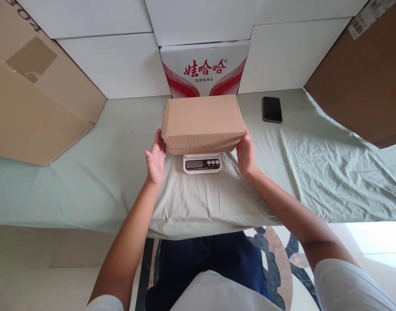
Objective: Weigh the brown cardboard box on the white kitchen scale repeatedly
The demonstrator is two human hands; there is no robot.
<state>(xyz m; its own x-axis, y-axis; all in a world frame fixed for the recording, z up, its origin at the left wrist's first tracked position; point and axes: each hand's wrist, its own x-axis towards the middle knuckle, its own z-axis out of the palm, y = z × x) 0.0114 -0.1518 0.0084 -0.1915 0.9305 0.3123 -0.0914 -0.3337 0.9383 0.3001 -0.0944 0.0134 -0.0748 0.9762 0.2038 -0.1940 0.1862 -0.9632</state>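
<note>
Two hands (156, 156) (246, 154) flank cardboard box (202, 123), fingers touching sides.

Sitting on a small white digital kitchen scale (202, 163) at the middle of the pale green cloth-covered table (87, 172): a closed brown cardboard box (202, 123). Flanking it, the left hand (156, 159) and right hand (246, 154). Standing behind, a white carton with red lettering (204, 69). Lying to the right, a flat black phone (272, 109).

Bare forearms, short white sleeves — white shirt, dark navy trousers.
</note>
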